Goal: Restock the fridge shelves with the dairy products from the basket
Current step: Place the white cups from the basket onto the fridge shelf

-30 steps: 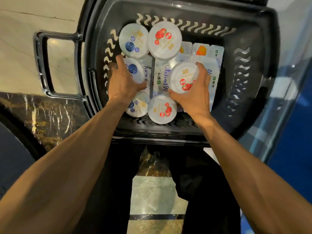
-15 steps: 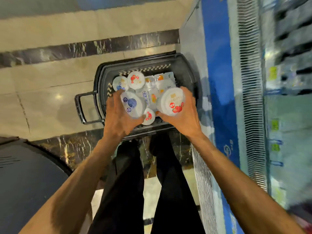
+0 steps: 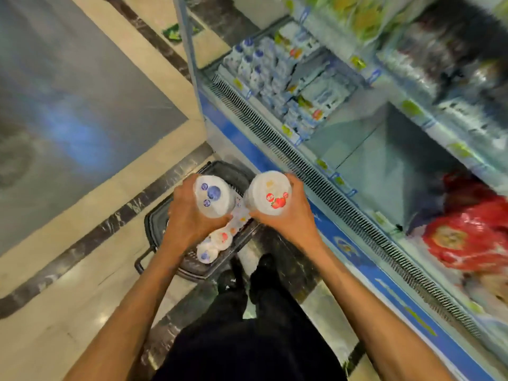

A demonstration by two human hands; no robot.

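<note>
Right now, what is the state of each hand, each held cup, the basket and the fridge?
White round plastic cup with blueberry lid, lid on, held above the basket.
White round plastic cup with strawberry lid, lid on, held in the air.
Left hand, grips the blueberry cup.
Right hand, grips the strawberry cup.
Black plastic basket, on the floor, more white cups inside.
Blue open-front fridge, shelves partly stocked.

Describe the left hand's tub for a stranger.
Beside the blue-fronted fridge sits a black plastic basket. Above it, the left hand holds a round white plastic tub. Its lid shows blue berries; the other tub, in the right hand, shows red strawberries.
</note>
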